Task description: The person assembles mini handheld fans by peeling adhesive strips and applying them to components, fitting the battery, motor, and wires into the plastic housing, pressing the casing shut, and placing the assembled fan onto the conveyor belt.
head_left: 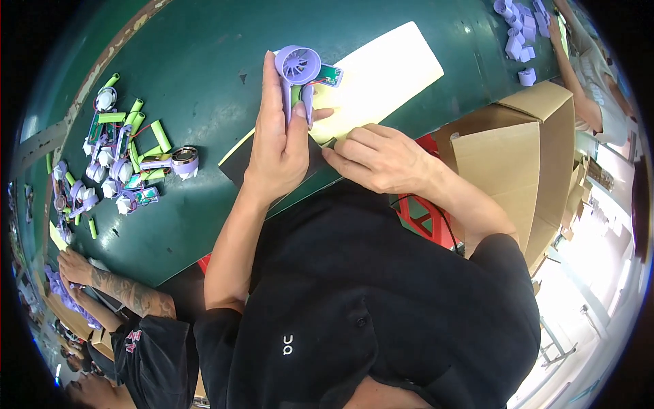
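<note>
My left hand is closed around a small lavender handheld fan body, its round fan end facing up. A green battery cell shows inside its opened handle, and a green circuit board hangs off to the right on thin wires. The fingers of my right hand are curled and pinched at the edge of a black sheet; the fingertips are partly hidden. Beneath both hands, a pale yellow sheet stretches away to the far right.
Left on the green table, several fan assemblies lie among green cells. Lavender housings sit at the far right. An open cardboard box stands right of the table, near a red stool. Co-workers' arms reach in left and right.
</note>
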Tool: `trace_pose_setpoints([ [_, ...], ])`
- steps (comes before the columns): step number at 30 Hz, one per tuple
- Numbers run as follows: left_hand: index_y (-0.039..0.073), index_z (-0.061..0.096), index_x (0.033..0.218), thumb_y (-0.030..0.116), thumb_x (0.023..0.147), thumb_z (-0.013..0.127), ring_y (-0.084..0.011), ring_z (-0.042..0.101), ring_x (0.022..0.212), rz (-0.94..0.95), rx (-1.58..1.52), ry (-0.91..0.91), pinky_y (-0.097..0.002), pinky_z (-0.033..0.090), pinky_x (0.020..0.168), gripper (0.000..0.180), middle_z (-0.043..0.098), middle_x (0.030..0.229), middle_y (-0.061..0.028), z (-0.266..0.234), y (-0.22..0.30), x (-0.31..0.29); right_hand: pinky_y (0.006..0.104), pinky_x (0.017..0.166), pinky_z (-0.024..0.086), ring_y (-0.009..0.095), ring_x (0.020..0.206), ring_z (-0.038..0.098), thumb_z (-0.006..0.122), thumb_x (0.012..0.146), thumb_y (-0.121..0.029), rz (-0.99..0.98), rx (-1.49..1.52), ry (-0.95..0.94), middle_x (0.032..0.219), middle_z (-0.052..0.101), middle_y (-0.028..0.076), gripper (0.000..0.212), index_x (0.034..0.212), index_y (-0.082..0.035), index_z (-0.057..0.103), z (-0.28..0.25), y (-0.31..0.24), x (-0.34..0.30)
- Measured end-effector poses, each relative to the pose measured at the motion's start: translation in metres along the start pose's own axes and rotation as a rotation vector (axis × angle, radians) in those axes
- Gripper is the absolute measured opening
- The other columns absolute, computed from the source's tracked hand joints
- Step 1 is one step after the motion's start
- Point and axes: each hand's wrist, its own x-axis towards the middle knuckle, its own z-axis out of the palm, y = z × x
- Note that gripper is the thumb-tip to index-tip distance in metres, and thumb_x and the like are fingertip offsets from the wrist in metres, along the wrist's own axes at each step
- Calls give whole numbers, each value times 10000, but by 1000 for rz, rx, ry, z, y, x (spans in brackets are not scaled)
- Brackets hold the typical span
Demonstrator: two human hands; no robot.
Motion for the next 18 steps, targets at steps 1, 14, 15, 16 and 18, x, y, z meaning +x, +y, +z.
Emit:
trace_pose_setpoints([
  [1, 10, 21, 1658, 33, 1098, 378, -110, 494, 856, 1, 2, 2, -475, 593, 1013, 664, 521, 1216, -89, 0, 1, 0, 305, 723, 565, 180, 839, 609, 701, 753, -86, -25, 2, -3, 974, 573, 35, 350, 1097, -27, 709, 0, 3, 1],
  [14, -19, -20, 1650, -49, 1041, 329, -282, 575, 1273, 0, 22, -14, -425, 608, 999, 702, 391, 1546, -213, -4, 0, 1, 298, 797, 518, 153, 910, 647, 731, 905, 48, 714, 1376, -87, 968, 642, 50, 130, 982, 2, 637, -35, 49, 3],
  [15, -11, -19, 1654, -45, 1046, 333, -263, 601, 1223, 1, 23, -11, -408, 615, 960, 703, 421, 1524, -208, -4, 0, 1, 282, 814, 504, 101, 924, 607, 732, 924, 36, 800, 1502, 7, 981, 634, 30, 117, 976, -3, 634, -46, 49, 1],
  [16, -11, -19, 1654, -45, 1046, 333, -263, 601, 1223, 3, 26, -14, -408, 615, 960, 703, 421, 1524, -208, -3, 2, 1, 282, 814, 504, 101, 924, 607, 732, 924, 36, 797, 1502, 11, 981, 634, 30, 117, 976, -3, 634, -56, 45, 6],
  [18, 38, 99, 1669, 37, 1095, 401, -102, 533, 883, -21, -42, 18, -351, 588, 872, 649, 547, 1254, -90, -4, 5, 2, 266, 826, 499, 109, 916, 601, 735, 911, 43, 751, 1295, 41, 984, 633, 40, 129, 985, 2, 637, -68, 40, 18],
])
